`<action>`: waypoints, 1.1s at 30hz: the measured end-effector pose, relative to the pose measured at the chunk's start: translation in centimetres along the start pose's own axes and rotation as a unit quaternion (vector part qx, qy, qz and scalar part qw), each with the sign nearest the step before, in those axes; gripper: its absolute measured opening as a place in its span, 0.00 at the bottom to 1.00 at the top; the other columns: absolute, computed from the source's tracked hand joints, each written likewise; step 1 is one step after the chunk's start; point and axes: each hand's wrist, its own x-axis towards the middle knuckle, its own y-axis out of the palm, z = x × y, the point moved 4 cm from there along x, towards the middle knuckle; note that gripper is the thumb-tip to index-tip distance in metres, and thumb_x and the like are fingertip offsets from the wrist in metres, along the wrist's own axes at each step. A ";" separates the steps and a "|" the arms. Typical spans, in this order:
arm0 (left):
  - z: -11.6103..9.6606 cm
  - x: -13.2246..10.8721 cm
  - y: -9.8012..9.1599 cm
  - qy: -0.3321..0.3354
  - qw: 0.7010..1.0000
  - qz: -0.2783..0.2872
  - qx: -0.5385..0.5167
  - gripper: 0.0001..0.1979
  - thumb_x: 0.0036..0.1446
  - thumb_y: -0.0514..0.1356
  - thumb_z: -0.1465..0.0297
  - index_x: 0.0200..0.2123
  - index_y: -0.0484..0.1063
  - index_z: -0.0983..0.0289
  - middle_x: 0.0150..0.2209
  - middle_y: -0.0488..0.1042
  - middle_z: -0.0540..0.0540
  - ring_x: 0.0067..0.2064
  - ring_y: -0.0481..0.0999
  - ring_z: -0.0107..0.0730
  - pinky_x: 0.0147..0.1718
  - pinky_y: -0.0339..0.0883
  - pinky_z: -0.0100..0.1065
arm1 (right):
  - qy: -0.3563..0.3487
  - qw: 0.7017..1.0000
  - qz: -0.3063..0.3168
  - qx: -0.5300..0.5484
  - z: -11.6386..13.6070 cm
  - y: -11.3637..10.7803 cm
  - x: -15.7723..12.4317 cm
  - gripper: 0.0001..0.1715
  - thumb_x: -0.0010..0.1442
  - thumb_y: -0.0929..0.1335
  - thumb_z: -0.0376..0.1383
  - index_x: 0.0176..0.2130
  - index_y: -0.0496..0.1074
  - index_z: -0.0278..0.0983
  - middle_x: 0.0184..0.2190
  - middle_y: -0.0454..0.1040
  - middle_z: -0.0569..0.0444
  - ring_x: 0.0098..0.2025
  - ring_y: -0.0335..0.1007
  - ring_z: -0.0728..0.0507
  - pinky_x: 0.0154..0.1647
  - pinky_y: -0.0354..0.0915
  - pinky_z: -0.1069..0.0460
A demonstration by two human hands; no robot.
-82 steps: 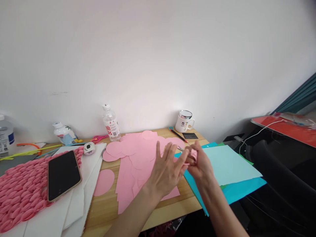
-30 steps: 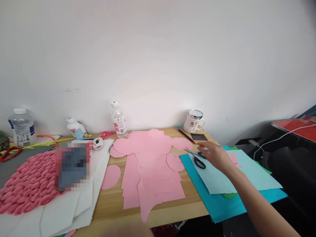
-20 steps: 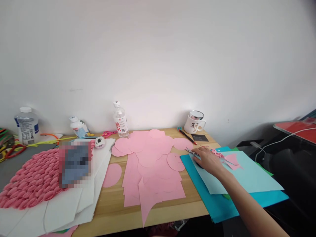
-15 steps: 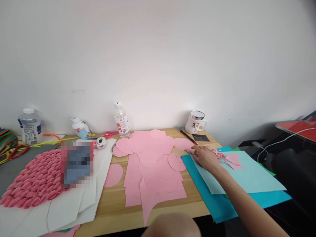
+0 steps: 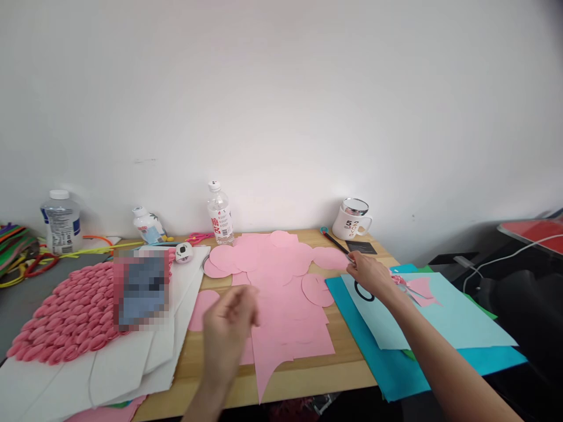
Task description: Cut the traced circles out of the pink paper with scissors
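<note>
My right hand (image 5: 369, 271) reaches over the left part of a pale blue sheet (image 5: 457, 316). Its fingers are closed on scissors (image 5: 364, 291), whose black handle loop shows below the hand and a bit of metal at the fingertips. My left hand (image 5: 231, 313) hangs above the pink paper in the middle, smeared by motion. Its fingers look curled, and I cannot make out anything in them. Beneath it lie pink sheets (image 5: 281, 334) topped with overlapping pink paper circles (image 5: 316, 291). Pink scraps (image 5: 420, 290) rest on the pale blue sheet.
At left, a pink petal-like piece (image 5: 65, 316) lies on white boards (image 5: 118, 375). Along the wall stand a water bottle (image 5: 220, 217), a white mug (image 5: 352, 220), a small white bottle (image 5: 148, 225) and a larger clear bottle (image 5: 61, 225). A pen (image 5: 336, 241) lies near the mug.
My left hand has come up from the bottom edge over the pink paper. My right hand has lifted slightly, with the scissors' black loop now showing.
</note>
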 end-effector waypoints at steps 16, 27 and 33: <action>0.9 7.5 -8.5 -0.384 0.825 -0.256 -0.327 0.05 0.60 0.53 0.79 0.34 0.68 0.69 0.29 0.77 0.60 0.26 0.80 0.33 0.23 0.76 0.28 | 0.001 0.997 0.040 0.071 -0.5 3.5 1.1 0.14 0.62 0.62 0.41 0.40 0.72 0.35 0.37 0.79 0.44 0.42 0.75 0.35 0.29 0.56 0.51; 2.3 8.2 -9.2 -0.391 0.811 -0.290 -0.324 0.09 0.60 0.53 0.81 0.41 0.69 0.69 0.27 0.77 0.56 0.23 0.78 0.30 0.21 0.75 0.28 | -0.017 0.988 0.055 0.144 -1.2 3.8 1.2 0.13 0.60 0.63 0.43 0.37 0.71 0.37 0.29 0.77 0.51 0.33 0.74 0.41 0.27 0.57 0.53; 1.1 7.7 -8.8 -0.398 0.815 -0.279 -0.314 0.05 0.60 0.55 0.79 0.38 0.70 0.69 0.26 0.77 0.56 0.23 0.78 0.30 0.21 0.75 0.27 | -0.024 0.987 0.059 0.148 -1.2 3.8 1.1 0.14 0.60 0.62 0.44 0.35 0.71 0.37 0.28 0.76 0.51 0.33 0.74 0.41 0.27 0.57 0.54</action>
